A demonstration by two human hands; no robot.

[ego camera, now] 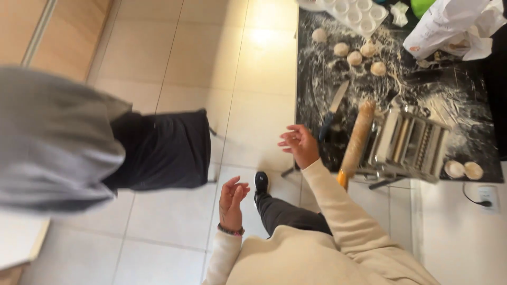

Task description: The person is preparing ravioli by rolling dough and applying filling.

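Observation:
My right hand [299, 145] hovers open, fingers spread, just off the edge of a black flour-dusted table [465, 121]. It holds nothing and is nearest to a knife [332, 108] and a wooden rolling pin [357, 140] lying on the table. My left hand [232, 198], with a bracelet at the wrist, is raised over the tiled floor, fingers loosely curled and apart, also holding nothing. Both arms are in cream sleeves. Several small dough balls [355, 57] lie further along the table.
A metal pasta machine [409, 142] stands beside the rolling pin, with two dough discs [463, 170] by it. A white moulded tray [355, 13] and a white paper bag [449, 26] sit at the far end. Another person in grey top and dark trousers [158, 150] stands left.

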